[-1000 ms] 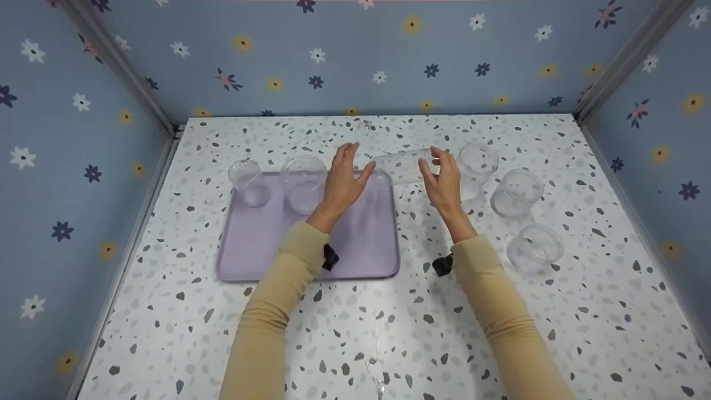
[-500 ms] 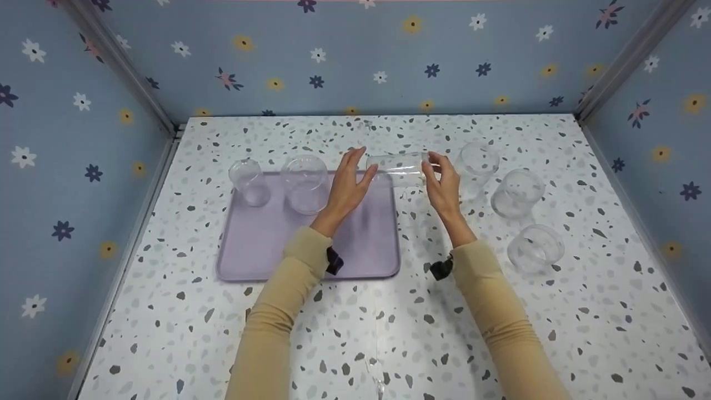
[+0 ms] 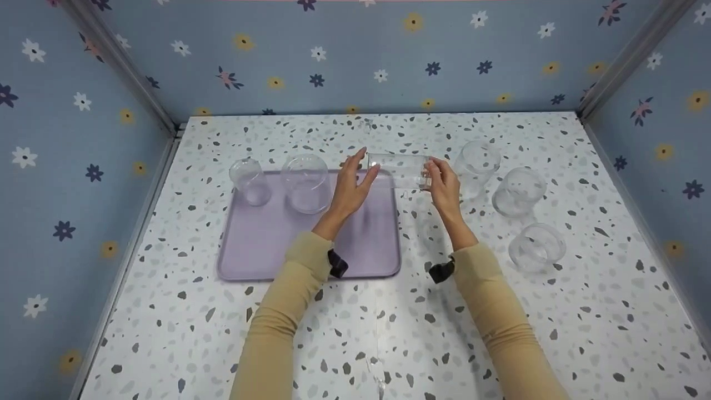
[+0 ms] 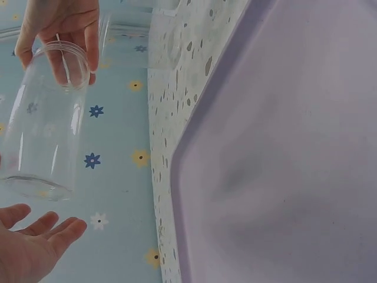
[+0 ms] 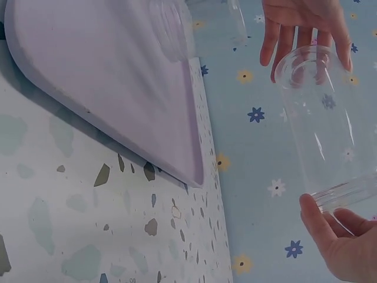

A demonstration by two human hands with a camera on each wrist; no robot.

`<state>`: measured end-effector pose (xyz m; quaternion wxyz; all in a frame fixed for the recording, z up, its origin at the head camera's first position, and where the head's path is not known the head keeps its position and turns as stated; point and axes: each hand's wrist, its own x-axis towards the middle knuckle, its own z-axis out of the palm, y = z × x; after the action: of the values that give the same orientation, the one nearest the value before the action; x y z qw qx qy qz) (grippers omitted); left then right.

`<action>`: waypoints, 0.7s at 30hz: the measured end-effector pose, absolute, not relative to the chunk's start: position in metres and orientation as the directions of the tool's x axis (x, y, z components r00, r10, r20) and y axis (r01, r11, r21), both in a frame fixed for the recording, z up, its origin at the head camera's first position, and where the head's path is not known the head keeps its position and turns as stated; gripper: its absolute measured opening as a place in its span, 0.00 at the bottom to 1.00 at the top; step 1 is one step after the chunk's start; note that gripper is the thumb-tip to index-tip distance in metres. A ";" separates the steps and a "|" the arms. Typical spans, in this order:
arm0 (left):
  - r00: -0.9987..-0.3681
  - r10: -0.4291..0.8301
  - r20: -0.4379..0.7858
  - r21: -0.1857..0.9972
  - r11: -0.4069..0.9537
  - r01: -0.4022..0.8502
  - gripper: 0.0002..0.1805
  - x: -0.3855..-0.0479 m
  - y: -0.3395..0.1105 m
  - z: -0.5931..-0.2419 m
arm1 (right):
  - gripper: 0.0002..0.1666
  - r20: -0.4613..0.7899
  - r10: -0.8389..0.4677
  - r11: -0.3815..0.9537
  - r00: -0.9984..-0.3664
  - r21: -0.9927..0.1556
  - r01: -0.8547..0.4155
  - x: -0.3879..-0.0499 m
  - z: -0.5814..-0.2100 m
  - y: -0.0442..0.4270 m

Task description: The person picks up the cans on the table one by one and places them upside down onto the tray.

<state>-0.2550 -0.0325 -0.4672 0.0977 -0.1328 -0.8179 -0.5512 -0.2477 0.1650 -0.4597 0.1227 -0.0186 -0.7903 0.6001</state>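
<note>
A clear, tall cylindrical jar (image 3: 397, 169) lies sideways in the air between the two hands, over the tray's far right corner. My right hand (image 3: 445, 183) grips its ringed end, thumb and fingers round the rim; the right wrist view shows this hand (image 5: 347, 242) too. At the other end, my left hand (image 3: 350, 186) has its fingers extended and spread around the smooth round end. In the left wrist view, the left fingertips (image 4: 68, 230) look slightly apart from the jar. Whether the left thumb touches it, I cannot tell.
A lilac tray (image 3: 255, 244) carries a narrow clear container (image 3: 250, 183) and a wider one (image 3: 305, 186) along its far side. Right of the hands stand three clear containers, at the back (image 3: 479, 161), middle (image 3: 519, 191) and front (image 3: 537, 247). Patterned walls (image 3: 355, 55) enclose the speckled table (image 3: 333, 333).
The jar's right end has come down, so it lies nearly level. My right hand has lowered a little with it, and my left hand has shifted slightly right.
</note>
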 end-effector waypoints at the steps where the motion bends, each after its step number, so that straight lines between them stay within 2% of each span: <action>1: -0.946 0.109 0.306 0.882 0.341 0.324 0.29 -0.255 -0.032 -0.467 | 0.21 0.152 0.176 0.262 -0.973 -0.960 -0.102 -0.246 -0.458 0.164; 9: -0.950 0.101 0.295 0.928 0.206 0.310 0.28 -0.253 -0.027 -0.469 | 0.23 0.058 0.156 0.123 -0.986 -0.992 -0.039 -0.244 -0.457 0.163; 15: -0.952 0.090 0.291 0.938 0.169 0.303 0.27 -0.248 -0.025 -0.465 | 0.23 0.020 0.150 0.055 -0.988 -0.998 -0.012 -0.246 -0.464 0.163; 17: -0.952 0.082 0.295 0.938 0.164 0.305 0.26 -0.243 -0.025 -0.457 | 0.23 0.005 0.138 0.034 -0.990 -0.999 -0.001 -0.248 -0.470 0.164; 21: -0.948 0.065 0.312 0.936 0.150 0.319 0.24 -0.230 -0.023 -0.438 | 0.25 0.001 0.059 -0.101 -0.998 -0.995 -0.007 -0.270 -0.505 0.179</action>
<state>-0.2304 -0.0232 -0.4382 0.0991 -0.1278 -0.7517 -0.6393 -0.2699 0.1790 -0.5050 0.0224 -0.0194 -0.6703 0.7415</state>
